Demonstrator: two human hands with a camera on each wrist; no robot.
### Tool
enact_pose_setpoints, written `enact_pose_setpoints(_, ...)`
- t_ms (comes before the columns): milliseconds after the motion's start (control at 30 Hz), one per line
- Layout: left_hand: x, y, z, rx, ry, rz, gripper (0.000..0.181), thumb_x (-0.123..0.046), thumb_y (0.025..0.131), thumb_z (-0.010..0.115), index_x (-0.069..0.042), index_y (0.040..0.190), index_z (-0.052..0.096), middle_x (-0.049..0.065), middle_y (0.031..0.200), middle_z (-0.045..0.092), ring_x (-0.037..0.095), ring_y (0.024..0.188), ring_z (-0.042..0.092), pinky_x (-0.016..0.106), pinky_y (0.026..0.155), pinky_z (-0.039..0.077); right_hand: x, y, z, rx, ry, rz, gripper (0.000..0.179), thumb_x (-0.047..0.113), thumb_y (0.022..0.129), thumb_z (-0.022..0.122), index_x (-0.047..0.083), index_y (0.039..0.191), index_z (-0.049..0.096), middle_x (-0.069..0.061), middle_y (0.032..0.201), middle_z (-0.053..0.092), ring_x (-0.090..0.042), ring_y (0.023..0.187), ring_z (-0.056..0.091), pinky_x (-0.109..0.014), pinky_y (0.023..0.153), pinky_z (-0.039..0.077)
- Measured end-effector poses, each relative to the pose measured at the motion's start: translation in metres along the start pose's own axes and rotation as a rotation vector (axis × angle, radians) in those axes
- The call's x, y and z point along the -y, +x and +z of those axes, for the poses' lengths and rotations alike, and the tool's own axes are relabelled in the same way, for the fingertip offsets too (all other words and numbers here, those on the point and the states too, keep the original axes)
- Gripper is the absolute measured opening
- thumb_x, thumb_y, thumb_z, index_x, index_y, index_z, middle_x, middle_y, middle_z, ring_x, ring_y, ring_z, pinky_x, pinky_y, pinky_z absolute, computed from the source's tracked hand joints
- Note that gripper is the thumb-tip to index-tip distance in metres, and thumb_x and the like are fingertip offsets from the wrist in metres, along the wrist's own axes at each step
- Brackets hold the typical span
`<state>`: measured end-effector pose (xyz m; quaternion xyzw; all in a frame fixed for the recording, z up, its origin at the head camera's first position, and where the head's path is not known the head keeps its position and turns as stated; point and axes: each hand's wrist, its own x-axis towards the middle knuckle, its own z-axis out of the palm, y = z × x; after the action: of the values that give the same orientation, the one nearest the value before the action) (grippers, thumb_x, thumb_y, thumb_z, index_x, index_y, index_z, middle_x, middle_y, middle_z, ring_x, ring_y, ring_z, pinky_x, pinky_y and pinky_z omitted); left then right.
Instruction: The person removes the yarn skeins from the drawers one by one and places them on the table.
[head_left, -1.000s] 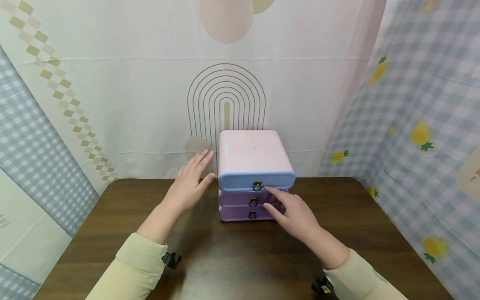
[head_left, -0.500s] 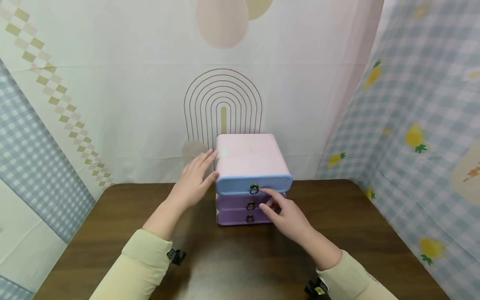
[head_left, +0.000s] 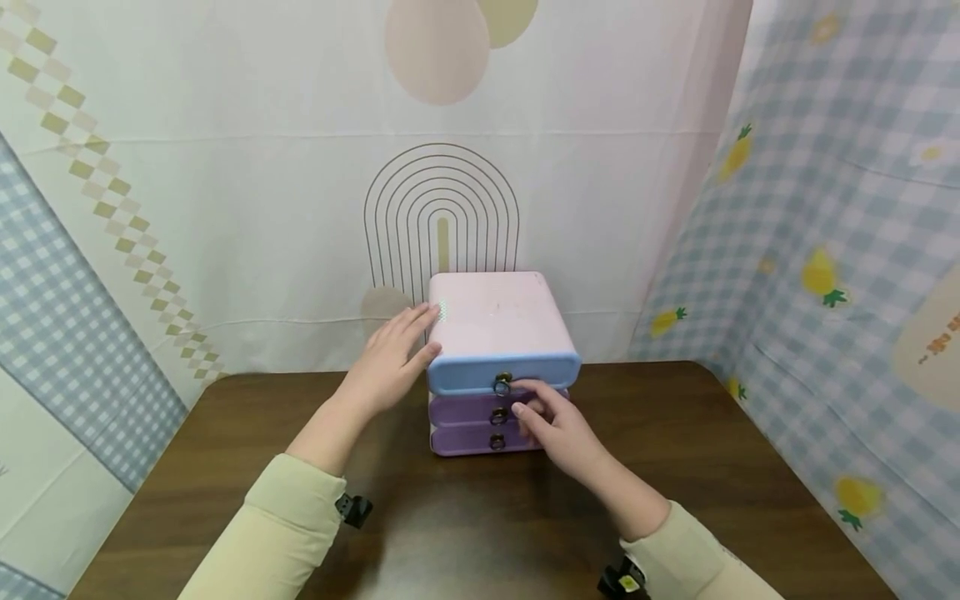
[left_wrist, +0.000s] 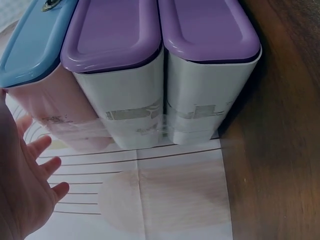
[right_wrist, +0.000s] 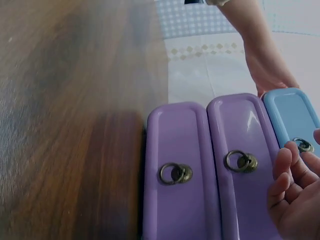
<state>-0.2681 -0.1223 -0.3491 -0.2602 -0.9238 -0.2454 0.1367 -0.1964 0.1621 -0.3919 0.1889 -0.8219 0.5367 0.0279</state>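
Note:
A small three-drawer box with a pink top [head_left: 495, 312] stands on the table. Its top drawer front is blue [head_left: 465, 375]; the two below, a middle drawer [head_left: 457, 410] and a bottom drawer [head_left: 459, 441], are purple. Each front carries a bronze ring pull. My left hand [head_left: 386, 362] lies against the box's upper left side, fingers extended and thumb near the blue front's corner. My right hand [head_left: 566, 433] is at the front, its index fingertip right at the blue drawer's ring pull [head_left: 502, 386]. The right thumb is apart from the index finger, beside the middle drawer's ring [right_wrist: 235, 160].
The box stands near the back edge of the brown wooden table [head_left: 652, 417]. Behind hangs a white patterned cloth [head_left: 285, 208], and a blue checked cloth [head_left: 862, 192] with pineapples hangs at the right. Black cameras sit at both cuffs, such as the left one [head_left: 355, 509].
My left hand has come in from beside the box to its upper left side. My right index fingertip has moved closer to the blue drawer's ring pull. The drawers look unchanged.

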Motion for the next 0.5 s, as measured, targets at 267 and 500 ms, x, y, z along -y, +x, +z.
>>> enact_pose_setpoints(267,-0.0019,0.0042,0.0006,0.029,-0.023,-0.013,0.062,-0.057,0.104,0.029,-0.028,0.158,0.025,0.001,0.164,0.022,0.030,0.150,0.016,0.055,0.118,0.011,0.0035,0.0041,0.0052,0.026,0.091,0.040,0.034,0.023,0.102,0.056,0.004,0.130,0.057,-0.008,0.071,0.060,-0.019,0.055,0.058,-0.035,0.055,0.053)
enact_pose_setpoints(500,-0.0027,0.0090,0.0015,0.043,-0.037,-0.025,0.062,-0.059,0.103,0.026,-0.029,0.158,0.027,0.002,0.164,0.020,0.030,0.150,0.016,0.056,0.118,0.012,0.0074,0.0071,0.0103,0.020,0.139,0.073,0.033,0.026,0.103,0.055,0.003,0.126,0.059,-0.007,0.065,0.059,-0.020,0.050,0.058,-0.041,0.053,0.055)
